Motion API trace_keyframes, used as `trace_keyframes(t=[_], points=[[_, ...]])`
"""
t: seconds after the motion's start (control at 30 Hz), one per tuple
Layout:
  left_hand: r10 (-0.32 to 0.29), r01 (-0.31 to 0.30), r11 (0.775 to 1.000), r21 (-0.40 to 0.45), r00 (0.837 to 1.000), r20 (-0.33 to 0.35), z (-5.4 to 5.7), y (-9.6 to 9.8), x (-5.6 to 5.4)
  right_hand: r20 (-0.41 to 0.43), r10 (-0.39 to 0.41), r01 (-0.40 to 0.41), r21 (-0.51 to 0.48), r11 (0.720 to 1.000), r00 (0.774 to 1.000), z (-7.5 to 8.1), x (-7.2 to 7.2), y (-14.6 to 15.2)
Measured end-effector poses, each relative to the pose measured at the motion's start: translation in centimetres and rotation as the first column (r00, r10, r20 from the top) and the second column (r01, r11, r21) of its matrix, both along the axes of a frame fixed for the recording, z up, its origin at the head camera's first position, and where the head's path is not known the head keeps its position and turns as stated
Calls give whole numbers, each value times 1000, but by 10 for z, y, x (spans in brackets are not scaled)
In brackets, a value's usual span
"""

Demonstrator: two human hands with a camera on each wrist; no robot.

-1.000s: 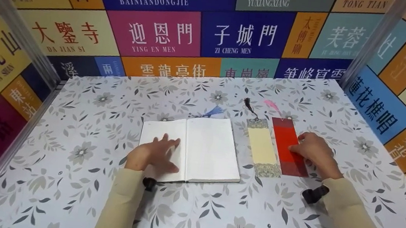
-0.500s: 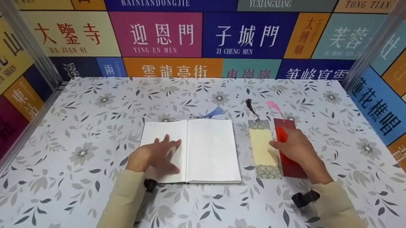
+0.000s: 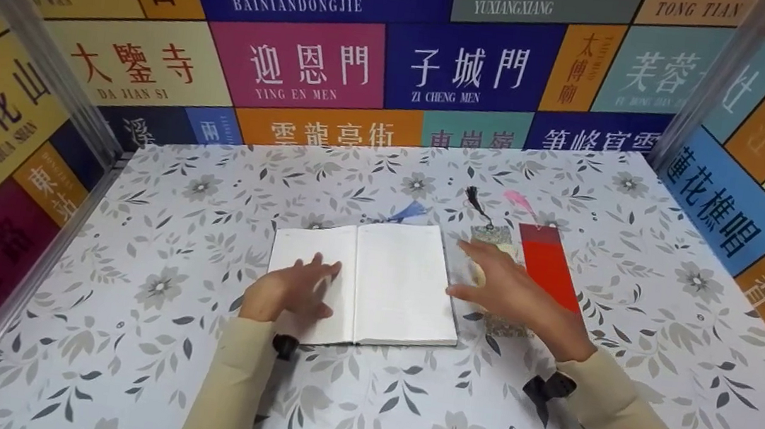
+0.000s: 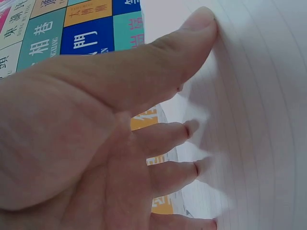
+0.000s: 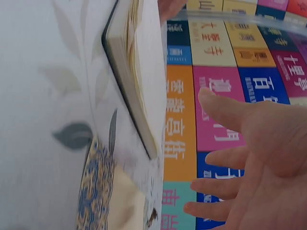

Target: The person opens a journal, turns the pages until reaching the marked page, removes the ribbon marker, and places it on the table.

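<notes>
An open notebook (image 3: 400, 284) with lined pages lies on the table. My left hand (image 3: 289, 293) rests on its left page, fingers spread; in the left wrist view the fingertips (image 4: 192, 127) touch the paper. My right hand (image 3: 523, 297) hovers with fingers apart over the cream bookmark (image 3: 509, 324), holding nothing, its fingertips near the notebook's right edge. In the right wrist view that bookmark's patterned end (image 5: 96, 191) shows beside the notebook. A red bookmark (image 3: 548, 264) with a pink tassel (image 3: 517, 200) lies to the right, partly covered by my right hand.
A black tassel (image 3: 475, 201) belongs to the cream bookmark. Behind the notebook's top edge a blue tassel (image 3: 411, 210) sticks out. The tablecloth (image 3: 126, 358) is white with grey flowers. Walls with coloured name panels (image 3: 299, 63) enclose the back and sides.
My right hand has moved left from the red bookmark, over the cream one, toward the notebook, and its fingers have spread. The left hand stays on the page.
</notes>
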State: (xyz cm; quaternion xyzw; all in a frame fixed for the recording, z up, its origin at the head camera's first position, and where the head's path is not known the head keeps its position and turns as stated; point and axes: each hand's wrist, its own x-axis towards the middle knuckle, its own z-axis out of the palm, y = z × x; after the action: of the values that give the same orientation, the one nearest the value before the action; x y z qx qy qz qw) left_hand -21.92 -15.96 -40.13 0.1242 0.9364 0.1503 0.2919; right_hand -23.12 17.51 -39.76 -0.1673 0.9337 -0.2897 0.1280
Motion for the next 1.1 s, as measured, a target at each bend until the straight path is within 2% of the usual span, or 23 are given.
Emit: trace_keyframes(t=[0.1,0.23,0.4,0.5,0.77,0.9,1.1], points=[[-2,2,1000,-3,1000,-7,2,2,2,12,38,-38,39,998,999,0,5,-12],[-17,17,1000,-13,1000,-1,1,2,1,-17,112,-111,59,992,994,-1,10,-26],[-22,22,1000,19,1000,2,-9,-4,-6,-49,231,-228,65,971,972,-6,15,-38],[-28,28,999,21,1000,-10,-10,-5,-7,-50,281,-276,82,958,958,-9,18,-46],[11,-11,1000,-18,1000,-17,1,4,1,53,351,-354,105,929,935,-11,17,-66],[22,-22,1000,-13,999,-25,-1,4,0,111,359,-372,137,918,927,-12,16,-73],[20,-21,1000,-13,997,-69,-4,1,-3,138,376,-395,147,907,916,-15,12,-81]])
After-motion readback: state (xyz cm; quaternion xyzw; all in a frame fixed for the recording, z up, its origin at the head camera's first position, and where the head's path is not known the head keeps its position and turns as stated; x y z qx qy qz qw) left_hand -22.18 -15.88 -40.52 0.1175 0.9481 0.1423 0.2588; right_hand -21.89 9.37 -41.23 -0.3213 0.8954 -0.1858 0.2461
